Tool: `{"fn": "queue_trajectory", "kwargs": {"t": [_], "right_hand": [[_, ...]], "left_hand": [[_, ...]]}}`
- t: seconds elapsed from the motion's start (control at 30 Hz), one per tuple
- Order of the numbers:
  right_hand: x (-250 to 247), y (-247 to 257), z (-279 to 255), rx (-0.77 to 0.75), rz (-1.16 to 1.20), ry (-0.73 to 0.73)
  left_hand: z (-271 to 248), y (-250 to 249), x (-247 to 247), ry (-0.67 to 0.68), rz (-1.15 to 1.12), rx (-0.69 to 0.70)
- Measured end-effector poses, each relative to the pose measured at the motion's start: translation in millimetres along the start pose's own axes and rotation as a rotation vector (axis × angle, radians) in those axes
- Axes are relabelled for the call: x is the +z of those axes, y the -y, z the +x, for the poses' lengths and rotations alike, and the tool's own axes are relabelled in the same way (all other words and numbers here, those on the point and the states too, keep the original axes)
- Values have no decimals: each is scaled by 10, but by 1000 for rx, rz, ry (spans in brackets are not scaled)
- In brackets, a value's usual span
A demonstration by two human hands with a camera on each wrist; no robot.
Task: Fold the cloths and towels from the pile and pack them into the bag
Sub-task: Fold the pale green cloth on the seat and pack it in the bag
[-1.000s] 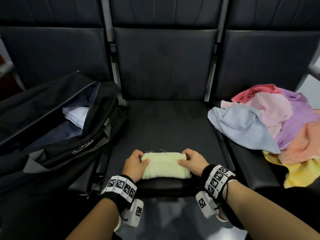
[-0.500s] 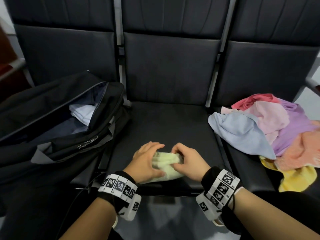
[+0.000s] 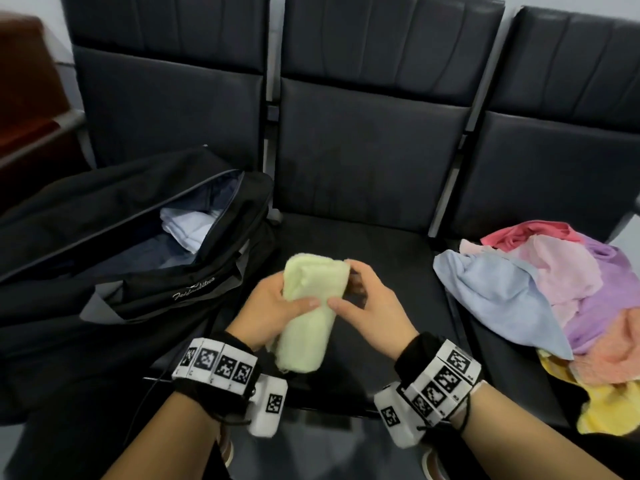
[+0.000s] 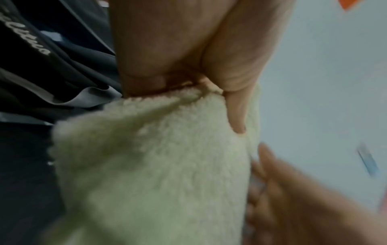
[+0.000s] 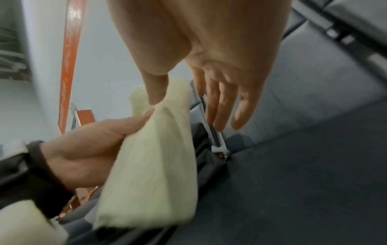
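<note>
A folded pale yellow-green towel hangs in the air over the front of the middle seat. My left hand grips it, thumb across the front and fingers behind. The left wrist view shows its fluffy pile filling the frame under my thumb. My right hand is beside it with straight fingers; only its thumb touches the towel. The open black bag lies on the left seat with a white folded cloth inside. The pile of cloths lies on the right seat.
Three dark padded seats stand in a row with metal bars between them. The bag's mouth faces up and to the right, just left of my hands. The pile holds blue, pink, purple, orange and yellow cloths. A dark red cabinet is at far left.
The towel lay flat on the seat under both hands, was folded over once more, and is now lifted off the seat in my left hand. My right hand has loosened from it.
</note>
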State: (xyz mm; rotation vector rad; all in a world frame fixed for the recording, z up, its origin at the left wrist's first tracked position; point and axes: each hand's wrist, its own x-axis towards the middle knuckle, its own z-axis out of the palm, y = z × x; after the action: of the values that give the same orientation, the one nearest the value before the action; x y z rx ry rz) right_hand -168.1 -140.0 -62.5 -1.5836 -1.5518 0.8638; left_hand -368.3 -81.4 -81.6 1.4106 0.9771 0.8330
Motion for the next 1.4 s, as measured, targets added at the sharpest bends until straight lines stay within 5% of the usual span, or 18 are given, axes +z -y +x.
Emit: {"fn": "queue_trajectory", "kwargs": {"t": [0.2, 0.6, 0.87, 1.03, 1.23, 1.4], "right_hand": [[469, 223, 452, 93, 274, 325], [1591, 1055, 1946, -17, 123, 278], [2525, 874, 2562, 65, -181, 463], [2813, 769, 2738, -5, -153, 450], [2929, 534, 2799, -41, -493, 634], [2782, 631, 2706, -67, -343, 589]], "left_hand": [[147, -157, -474, -236, -459, -145], [575, -88, -1998, -522, -661, -419], [1018, 577, -2614, -731, -511, -618], [1261, 860, -2898, -866, -510, -534], [1465, 1050, -2907, -758, -385, -528], [1469, 921, -2882, -766, -226, -571]]}}
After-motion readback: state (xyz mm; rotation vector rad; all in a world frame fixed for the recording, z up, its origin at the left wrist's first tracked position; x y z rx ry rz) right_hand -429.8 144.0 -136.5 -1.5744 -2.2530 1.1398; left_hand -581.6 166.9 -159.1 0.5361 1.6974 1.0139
